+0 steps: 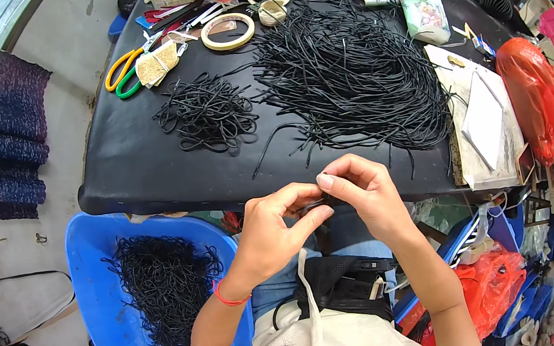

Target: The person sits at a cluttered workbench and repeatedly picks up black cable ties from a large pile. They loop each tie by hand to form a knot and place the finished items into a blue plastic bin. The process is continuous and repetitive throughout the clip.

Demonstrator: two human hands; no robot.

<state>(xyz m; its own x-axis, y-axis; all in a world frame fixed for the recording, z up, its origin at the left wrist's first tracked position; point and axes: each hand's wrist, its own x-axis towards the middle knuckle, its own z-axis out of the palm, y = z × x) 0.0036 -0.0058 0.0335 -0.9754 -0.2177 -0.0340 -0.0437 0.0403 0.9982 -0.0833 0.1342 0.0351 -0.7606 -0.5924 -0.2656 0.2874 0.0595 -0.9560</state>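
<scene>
My left hand (280,227) is closed, its curled fingers around a bit of black cord (310,205). Close to its fingertips, my right hand (369,196) pinches thumb against forefinger, with a dark cord end just showing at the tips. Most of that cord is hidden by the fingers. Both hands are in front of the black-covered table's (141,172) near edge. Beyond them spreads a large heap of straight black cords (355,75), and left of it sits a smaller pile of looped black cords (207,112).
A blue tub (98,293) with tangled black cords stands at lower left. Scissors (126,74) and a tape roll (227,32) lie at the table's far left. On the right are a pale board (466,170), a tissue pack (423,11) and a red plastic bag (540,101).
</scene>
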